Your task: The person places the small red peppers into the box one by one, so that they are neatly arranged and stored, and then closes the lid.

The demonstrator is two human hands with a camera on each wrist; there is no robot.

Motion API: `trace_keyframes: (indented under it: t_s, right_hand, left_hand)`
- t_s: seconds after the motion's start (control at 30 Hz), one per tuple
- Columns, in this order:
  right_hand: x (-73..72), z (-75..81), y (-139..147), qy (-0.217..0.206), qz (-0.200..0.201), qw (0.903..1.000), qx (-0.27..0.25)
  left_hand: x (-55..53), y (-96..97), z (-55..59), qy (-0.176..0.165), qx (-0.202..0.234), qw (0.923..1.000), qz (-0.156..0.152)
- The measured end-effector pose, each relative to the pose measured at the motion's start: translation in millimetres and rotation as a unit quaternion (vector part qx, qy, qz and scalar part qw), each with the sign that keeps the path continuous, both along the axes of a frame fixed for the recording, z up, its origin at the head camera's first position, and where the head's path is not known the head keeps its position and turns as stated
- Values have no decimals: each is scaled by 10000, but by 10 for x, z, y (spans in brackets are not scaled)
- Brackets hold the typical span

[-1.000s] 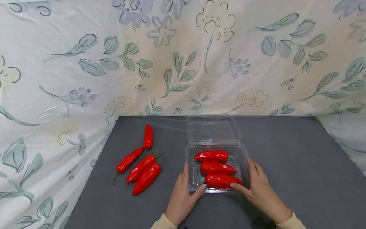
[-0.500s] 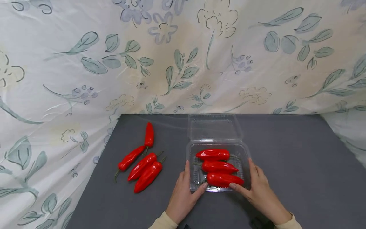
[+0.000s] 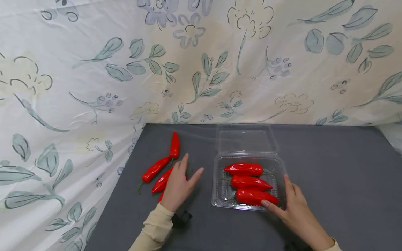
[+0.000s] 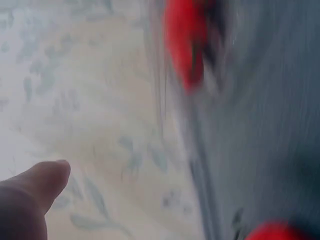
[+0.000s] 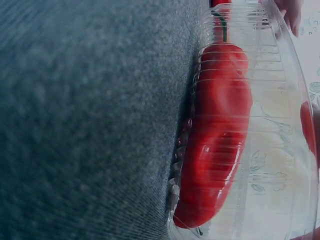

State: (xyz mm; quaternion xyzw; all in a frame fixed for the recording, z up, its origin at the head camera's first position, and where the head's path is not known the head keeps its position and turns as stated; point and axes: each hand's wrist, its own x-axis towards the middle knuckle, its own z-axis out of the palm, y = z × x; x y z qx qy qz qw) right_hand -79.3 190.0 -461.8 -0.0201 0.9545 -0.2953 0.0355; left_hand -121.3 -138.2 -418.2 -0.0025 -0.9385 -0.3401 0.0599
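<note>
My left hand (image 3: pixel 177 186) reaches over the loose red chili peppers on the left, fingers extended and thumb spread. It partly covers two of them, including the nearer pepper (image 3: pixel 162 182). In the left wrist view a digit (image 4: pixel 47 180) shows, apart from a blurred pepper (image 4: pixel 187 45). At the right front corner of a clear plastic clamshell container (image 3: pixel 215 186), my right hand (image 3: pixel 296 209) holds on, thumb at the front rim and fingers along the side. Three red peppers (image 3: pixel 251 183) lie crosswise inside. The right wrist view shows one pepper (image 5: pixel 215 140) through the ribbed wall.
Farther back lie two more loose peppers, one pointing away (image 3: pixel 175 144) and one slanted (image 3: pixel 155 169). The container's lid (image 3: pixel 246 137) is folded back toward the floral curtain (image 3: pixel 220 62). Grey cloth (image 3: pixel 339 167) covers the table.
My left hand has let go of the container's left side and moved left over the loose peppers. The right hand stays at the container's corner. The head view has shifted slightly.
</note>
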Motion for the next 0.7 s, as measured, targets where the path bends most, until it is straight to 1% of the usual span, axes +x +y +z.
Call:
trace_keyframes:
  t_s: [0.1,0.17,0.23,0.3,0.37,0.43,0.5,0.57,0.63,0.7]
  right_hand:
    - [2,-8,14,29,15,10000,9]
    - [-1,-15,27,43,34,10000,10]
    - [-15,-18,58,120,60,9999,21]
    - [-36,-10,93,231,56,9997,47]
    - [-52,-5,116,351,42,9994,48]
    - [-62,-6,124,451,62,9990,20]
    - [-63,-13,120,511,98,9986,-30]
    - [-57,-25,115,522,139,9985,-93]
    - [-50,-37,110,506,139,9985,-129]
    - [-48,-41,105,502,108,9986,-139]
  left_hand:
    - [-240,-217,127,194,-125,9996,182]
    - [-421,-343,168,233,-283,9989,305]
    - [-614,-422,175,293,-447,9977,427]
    - [-820,-468,161,260,-608,9965,508]
    - [-1002,-503,145,124,-756,9955,553]
    - [-1152,-537,122,-85,-931,9936,627]
    - [-1257,-571,105,-347,-1076,9910,714]
    - [-1332,-602,91,-600,-1232,9876,766]
    - [-1389,-627,85,-830,-1333,9847,757]
    - [-1441,-648,89,-990,-1397,9829,675]
